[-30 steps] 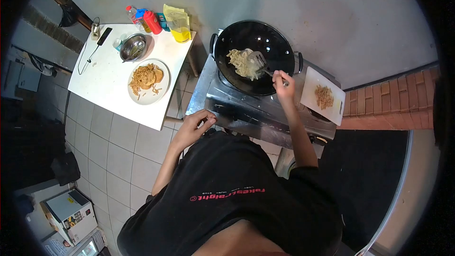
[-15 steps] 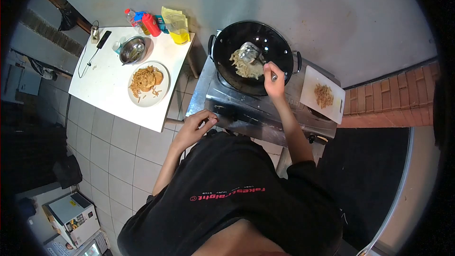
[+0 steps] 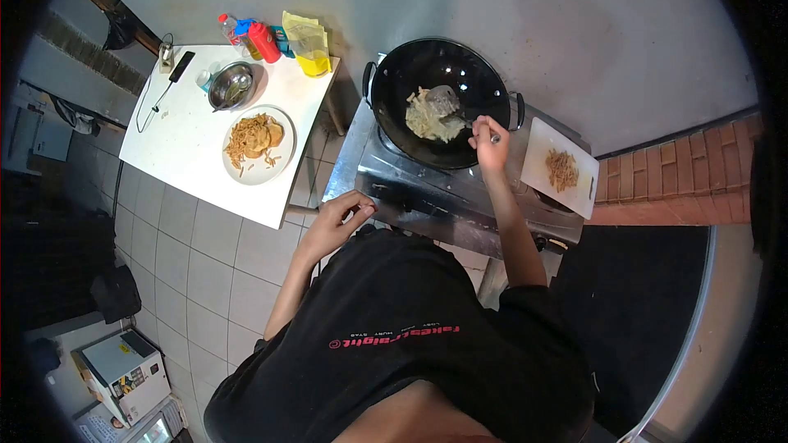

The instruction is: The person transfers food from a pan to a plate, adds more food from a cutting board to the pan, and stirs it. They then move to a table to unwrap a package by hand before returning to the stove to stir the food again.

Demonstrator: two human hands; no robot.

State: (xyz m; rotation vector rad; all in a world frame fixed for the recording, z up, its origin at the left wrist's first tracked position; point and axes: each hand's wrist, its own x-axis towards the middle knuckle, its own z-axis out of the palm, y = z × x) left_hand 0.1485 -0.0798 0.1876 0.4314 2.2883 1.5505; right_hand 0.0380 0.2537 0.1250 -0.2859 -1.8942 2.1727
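Observation:
My right hand [image 3: 491,141] is closed around the handle of a spatula [image 3: 444,100], whose metal head is down in a black wok [image 3: 394,131]. The head touches a heap of pale shredded food [image 3: 429,121] at the middle of the wok. My left hand [image 3: 341,217] hangs near the front edge of the stove [image 3: 427,201], in front of my black shirt. Its fingers are curled in toward the thumb, and nothing shows in them.
A white cutting board [image 3: 533,160] with browned strips [image 3: 561,171] lies right of the wok. On the white table [image 3: 176,152] at left are a plate [image 3: 283,156] of fried food, a steel bowl [image 3: 231,84], a red bottle [image 3: 263,43], and a yellow pouch [image 3: 310,53].
The spatula and my right hand have shifted slightly right and down in the wok. The pale food has been pushed a little right. My left hand has stayed still.

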